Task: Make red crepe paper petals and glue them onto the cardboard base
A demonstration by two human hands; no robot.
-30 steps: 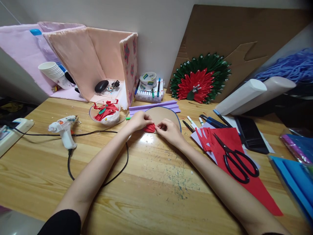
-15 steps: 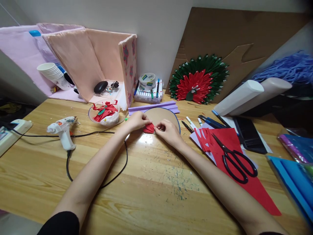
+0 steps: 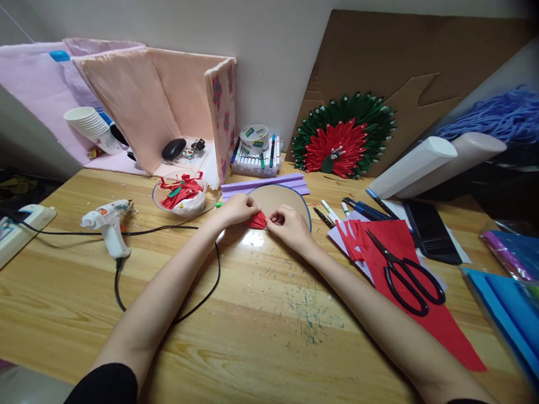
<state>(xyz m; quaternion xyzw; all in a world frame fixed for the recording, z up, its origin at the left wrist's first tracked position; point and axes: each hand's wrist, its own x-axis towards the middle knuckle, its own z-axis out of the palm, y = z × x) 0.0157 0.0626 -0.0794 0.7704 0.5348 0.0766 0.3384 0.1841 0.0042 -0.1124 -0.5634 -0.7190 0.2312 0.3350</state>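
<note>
The left hand (image 3: 240,209) pinches the left side of a small, pleated, fan-shaped piece of red crepe-like material (image 3: 256,220), thumb and fingers pressed together on it. The right hand (image 3: 290,224) is closed at the piece's right end, where the folds narrow; gripping both sides probably keeps the pleats bunched. The red piece lies between the two hands, touching the fingertips of each, at the near edge of a round tan board with a blue rim (image 3: 280,197). Whether it touches that board, I cannot tell. To the left, a white glue gun (image 3: 110,224) stands on the wooden table (image 3: 261,336), apart from the hands. To the right, black-handled metal scissors (image 3: 406,275) rest across a bright red sheet (image 3: 446,331), seemingly laid aside to leave both hands free.
</note>
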